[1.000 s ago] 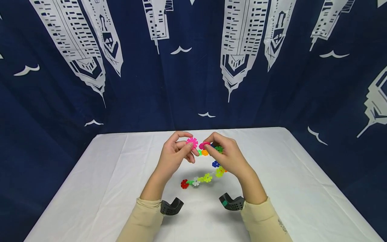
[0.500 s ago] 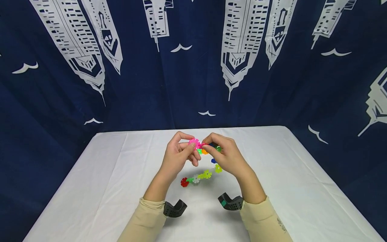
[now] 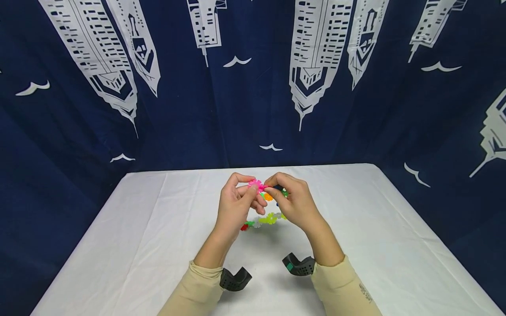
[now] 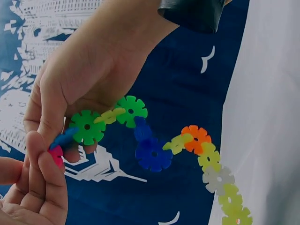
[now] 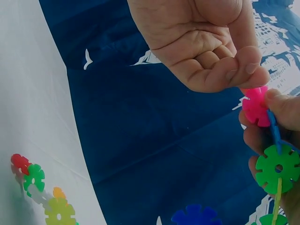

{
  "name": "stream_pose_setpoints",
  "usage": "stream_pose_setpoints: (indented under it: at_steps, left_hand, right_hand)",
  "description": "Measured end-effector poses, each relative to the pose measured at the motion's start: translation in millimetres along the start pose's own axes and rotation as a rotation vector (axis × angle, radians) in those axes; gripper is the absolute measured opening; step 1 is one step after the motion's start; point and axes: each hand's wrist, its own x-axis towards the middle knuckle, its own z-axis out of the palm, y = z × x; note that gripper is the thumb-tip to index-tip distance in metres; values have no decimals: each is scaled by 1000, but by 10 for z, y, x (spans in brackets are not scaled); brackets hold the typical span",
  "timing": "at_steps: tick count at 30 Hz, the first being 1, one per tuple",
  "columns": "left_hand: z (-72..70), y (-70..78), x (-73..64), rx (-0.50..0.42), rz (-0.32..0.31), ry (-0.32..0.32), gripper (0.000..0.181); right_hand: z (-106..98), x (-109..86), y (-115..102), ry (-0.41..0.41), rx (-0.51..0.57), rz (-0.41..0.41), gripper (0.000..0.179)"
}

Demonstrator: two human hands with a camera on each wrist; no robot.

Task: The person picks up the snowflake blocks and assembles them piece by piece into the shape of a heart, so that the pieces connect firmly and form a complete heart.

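My left hand (image 3: 235, 202) pinches a bright pink notched plastic disc (image 3: 256, 185) between thumb and index finger. Right beside it, my right hand (image 3: 292, 199) pinches a darker pink disc (image 5: 256, 105) at the end of a chain of interlocking discs. The two pink discs meet edge to edge in the head view, with fingertips hiding much of the join. From the right hand hang a blue disc (image 4: 64, 137) and a green disc (image 4: 87, 126). Yellow discs (image 3: 270, 218) follow lower down, and a red disc (image 3: 244, 227) ends the chain.
A white cloth covers the table (image 3: 158, 245) beneath both forearms. Behind it hangs a dark blue curtain (image 3: 245, 105) with white building prints. Black camera mounts sit on the left wrist (image 3: 235, 279) and right wrist (image 3: 299, 265).
My left hand has moved right, bringing its pink disc from apart to against the other pink disc. The chain's loose red end has shifted upward in the head view.
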Motion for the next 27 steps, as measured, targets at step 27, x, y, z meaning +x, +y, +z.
stream_pose_setpoints:
  at_steps: [27]
  left_hand:
    - [-373,-194,188,220,-86,-9,17]
  right_hand:
    - [-226,-23,153,-97,55,189,29]
